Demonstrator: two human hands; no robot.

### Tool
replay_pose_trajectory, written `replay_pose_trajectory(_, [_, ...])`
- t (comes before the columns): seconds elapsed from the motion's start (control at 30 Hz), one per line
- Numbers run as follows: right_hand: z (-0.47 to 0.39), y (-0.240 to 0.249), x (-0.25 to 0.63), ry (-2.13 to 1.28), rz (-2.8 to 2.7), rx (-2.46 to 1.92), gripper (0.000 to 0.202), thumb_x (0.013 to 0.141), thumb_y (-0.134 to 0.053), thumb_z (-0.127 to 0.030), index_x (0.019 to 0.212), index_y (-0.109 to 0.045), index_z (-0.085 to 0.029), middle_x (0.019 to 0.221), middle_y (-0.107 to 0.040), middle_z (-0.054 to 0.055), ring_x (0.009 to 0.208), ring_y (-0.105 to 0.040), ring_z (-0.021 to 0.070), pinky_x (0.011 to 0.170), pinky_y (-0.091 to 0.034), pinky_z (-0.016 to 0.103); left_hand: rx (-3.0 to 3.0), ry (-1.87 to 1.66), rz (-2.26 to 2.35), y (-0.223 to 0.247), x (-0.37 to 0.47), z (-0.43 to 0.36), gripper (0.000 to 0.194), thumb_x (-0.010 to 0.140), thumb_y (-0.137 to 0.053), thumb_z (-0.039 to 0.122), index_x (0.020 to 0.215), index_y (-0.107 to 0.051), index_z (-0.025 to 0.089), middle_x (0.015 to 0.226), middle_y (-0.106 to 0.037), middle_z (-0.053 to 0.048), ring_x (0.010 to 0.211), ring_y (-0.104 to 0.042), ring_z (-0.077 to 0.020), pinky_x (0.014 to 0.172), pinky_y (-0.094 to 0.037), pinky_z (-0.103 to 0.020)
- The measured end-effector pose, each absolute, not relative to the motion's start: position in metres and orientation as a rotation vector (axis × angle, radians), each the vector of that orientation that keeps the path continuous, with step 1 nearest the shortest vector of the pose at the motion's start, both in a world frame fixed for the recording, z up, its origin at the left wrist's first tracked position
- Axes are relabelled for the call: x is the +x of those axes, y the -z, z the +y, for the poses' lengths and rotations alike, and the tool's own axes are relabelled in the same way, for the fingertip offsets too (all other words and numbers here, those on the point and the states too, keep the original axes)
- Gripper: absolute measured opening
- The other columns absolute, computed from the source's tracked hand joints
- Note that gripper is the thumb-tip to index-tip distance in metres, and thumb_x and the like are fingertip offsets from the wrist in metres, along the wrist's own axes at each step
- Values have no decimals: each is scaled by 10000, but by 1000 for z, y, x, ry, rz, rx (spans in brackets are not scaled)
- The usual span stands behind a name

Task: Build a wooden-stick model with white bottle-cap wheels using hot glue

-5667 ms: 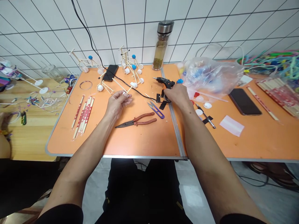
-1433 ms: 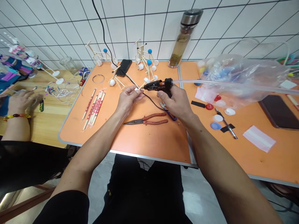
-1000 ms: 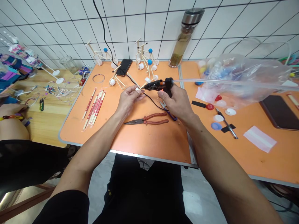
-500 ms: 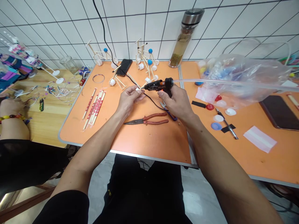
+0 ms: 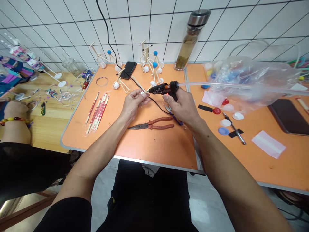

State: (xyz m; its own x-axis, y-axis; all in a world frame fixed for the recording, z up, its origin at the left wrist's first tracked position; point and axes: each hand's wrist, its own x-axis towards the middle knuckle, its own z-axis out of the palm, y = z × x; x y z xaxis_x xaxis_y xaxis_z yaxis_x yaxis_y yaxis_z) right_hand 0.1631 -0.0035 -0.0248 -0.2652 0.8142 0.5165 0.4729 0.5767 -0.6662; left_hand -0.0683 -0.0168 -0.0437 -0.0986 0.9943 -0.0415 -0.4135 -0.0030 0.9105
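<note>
My right hand point(image 5: 182, 104) is wrapped round a black hot glue gun point(image 5: 156, 89), with a long clear glue stick point(image 5: 231, 85) running out of its back to the right. The gun's tip points left, right at the fingertips of my left hand point(image 5: 135, 101). Those fingers pinch a small white piece point(image 5: 143, 92), mostly covered by the fingers, so its exact kind is unclear. Just behind it stand wooden stick frames point(image 5: 154, 74) with white and blue balls or caps. Nearer me lie red-handled long-nose pliers point(image 5: 152, 124), and scissors point(image 5: 177, 119) lie partly under my right hand.
Wrapped chopsticks point(image 5: 98, 111), a wire ring point(image 5: 102, 81) and a phone point(image 5: 128, 70) lie left of centre. A tall tea bottle point(image 5: 189, 42) stands at the wall. Rightward are a plastic bag point(image 5: 251, 80), bottle caps point(image 5: 223, 130) and a pen point(image 5: 238, 132). A co-worker's arm point(image 5: 15, 125) rests at far left.
My hands and the glue gun stay almost still, with the gun's tip at the white piece. The co-worker's hand at far left has shifted slightly.
</note>
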Motion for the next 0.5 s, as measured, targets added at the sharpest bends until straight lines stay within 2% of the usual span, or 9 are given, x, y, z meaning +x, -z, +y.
replay_pose_trajectory(0.27, [-4,24,163,-509,-1909,-1038,687,1017,-575,-882,1163,-810,-253,990,-831,117,954,-770,360,858,-600,480,819,-1425,1030,43,-68,-17,258,869,-950,208,1030,-751,183,1005,-861,-59,806,-827,-143,840,-693,-269])
replay_pose_trajectory(0.5, [-4,24,163,-457,-1939,-1037,707,1048,-540,-860,1176,-806,-218,969,-828,114,928,-775,341,830,-592,444,831,-1421,1013,41,-68,-18,239,880,-931,193,1039,-755,166,988,-859,-54,790,-821,-130,813,-682,-245])
